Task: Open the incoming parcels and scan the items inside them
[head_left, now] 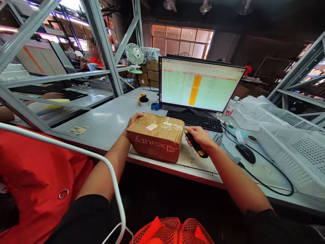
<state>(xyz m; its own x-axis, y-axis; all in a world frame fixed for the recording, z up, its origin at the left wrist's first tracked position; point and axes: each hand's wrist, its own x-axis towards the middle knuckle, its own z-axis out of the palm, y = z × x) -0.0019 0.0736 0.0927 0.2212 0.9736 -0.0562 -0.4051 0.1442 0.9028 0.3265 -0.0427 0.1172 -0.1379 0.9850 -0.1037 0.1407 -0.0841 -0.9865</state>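
Two bare hands are at work around one brown cardboard box (155, 139), which sits near the front edge of the white surface (106, 117), on a pale mat (196, 161). The left hand (135, 119) lies against the box's far left corner; its fingers are partly hidden, so how far its grip is closed I cannot tell. The right hand (199, 135) has its grip closed around a black and yellow cutter (196, 146), whose front end points at the box's right side. It is very near the cardboard; whether it touches, I cannot tell.

Clear, shiny tape runs over the top of the box, where a small white label (152, 127) is stuck. Pink lettering on the side facing the wearer stands upside down.

Behind the box are a keyboard (195, 121) and a lit screen (200, 83) showing a table with one orange column. A blue tape roll (155, 106) stands left of the screen, just beside another tape roll (144, 101). To the right lie a black mouse (245, 153) and white plastic baskets (294, 159), with a bottle (230, 109) near the screen. Past the metal frame (100, 44) on the left, another person (95, 61) is in view.
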